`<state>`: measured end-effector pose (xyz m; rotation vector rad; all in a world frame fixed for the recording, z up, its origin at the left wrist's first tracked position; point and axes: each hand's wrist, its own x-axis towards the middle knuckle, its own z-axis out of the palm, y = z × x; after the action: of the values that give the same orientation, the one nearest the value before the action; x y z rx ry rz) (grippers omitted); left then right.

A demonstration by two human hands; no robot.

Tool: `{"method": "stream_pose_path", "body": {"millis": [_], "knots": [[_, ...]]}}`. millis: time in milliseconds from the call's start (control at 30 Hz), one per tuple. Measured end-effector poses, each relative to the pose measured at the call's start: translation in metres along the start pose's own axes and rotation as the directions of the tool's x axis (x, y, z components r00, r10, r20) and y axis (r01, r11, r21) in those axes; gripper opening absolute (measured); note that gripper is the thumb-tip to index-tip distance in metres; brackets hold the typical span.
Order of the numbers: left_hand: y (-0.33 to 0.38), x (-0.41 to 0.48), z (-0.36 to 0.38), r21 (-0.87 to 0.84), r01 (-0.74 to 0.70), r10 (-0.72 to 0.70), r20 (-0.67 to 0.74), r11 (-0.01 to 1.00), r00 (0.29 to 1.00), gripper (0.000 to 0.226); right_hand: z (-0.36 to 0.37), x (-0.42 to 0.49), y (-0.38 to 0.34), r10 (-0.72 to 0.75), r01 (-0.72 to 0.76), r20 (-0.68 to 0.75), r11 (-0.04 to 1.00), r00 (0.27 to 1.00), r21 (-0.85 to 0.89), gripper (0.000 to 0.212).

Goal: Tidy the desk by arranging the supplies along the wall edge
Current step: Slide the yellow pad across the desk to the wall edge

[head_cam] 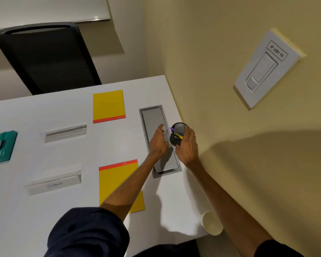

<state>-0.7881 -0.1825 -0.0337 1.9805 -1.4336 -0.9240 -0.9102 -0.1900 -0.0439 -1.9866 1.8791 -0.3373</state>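
Right hand (186, 145) wraps the black mesh pen cup (178, 135), fingers closed around its side, holding it at the desk's (44, 210) wall edge beside the grey cable hatch (152, 123); left hand (158, 140) hovers over the hatch, fingers spread and empty, seemingly ready to steady the cup; pads, trays and eraser (4, 146) lie well apart from the wall, apparently unsorted.

Tabletop (35, 210): smooth matt white. Yellow pads (108, 106): glossy covers. Pen cup (176, 135): black mesh. Cable hatch (154, 123): matt grey.
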Motion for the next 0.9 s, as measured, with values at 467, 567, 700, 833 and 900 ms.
{"method": "stream_pose_path", "body": {"millis": [467, 567, 700, 833, 900], "knots": [[-0.047, -0.107, -0.028, 0.019, 0.217, -0.208, -0.223, 0.976, 0.953, 0.064, 0.009, -0.063, -0.027, -0.335, 0.328, 0.009, 0.926, 0.942, 0.188, 0.056], [-0.057, -0.128, -0.029, 0.002, 0.278, -0.268, -0.258, 0.961, 0.928, 0.061, 0.018, -0.074, -0.034, -0.380, 0.357, 0.097, 0.913, 0.920, 0.196, 0.052], [-0.072, -0.151, -0.035, -0.001, 0.344, -0.328, -0.303, 0.939, 0.895, 0.055, 0.034, -0.089, -0.045, -0.416, 0.376, 0.229, 0.905, 0.880, 0.200, 0.049], [-0.097, -0.170, -0.046, -0.005, 0.419, -0.397, -0.332, 0.908, 0.856, 0.050, 0.049, -0.105, -0.052, -0.420, 0.372, 0.351, 0.907, 0.837, 0.198, 0.052], [-0.111, -0.177, -0.051, -0.015, 0.453, -0.432, -0.327, 0.891, 0.840, 0.049, 0.056, -0.112, -0.053, -0.410, 0.354, 0.391, 0.912, 0.824, 0.208, 0.052]]}}
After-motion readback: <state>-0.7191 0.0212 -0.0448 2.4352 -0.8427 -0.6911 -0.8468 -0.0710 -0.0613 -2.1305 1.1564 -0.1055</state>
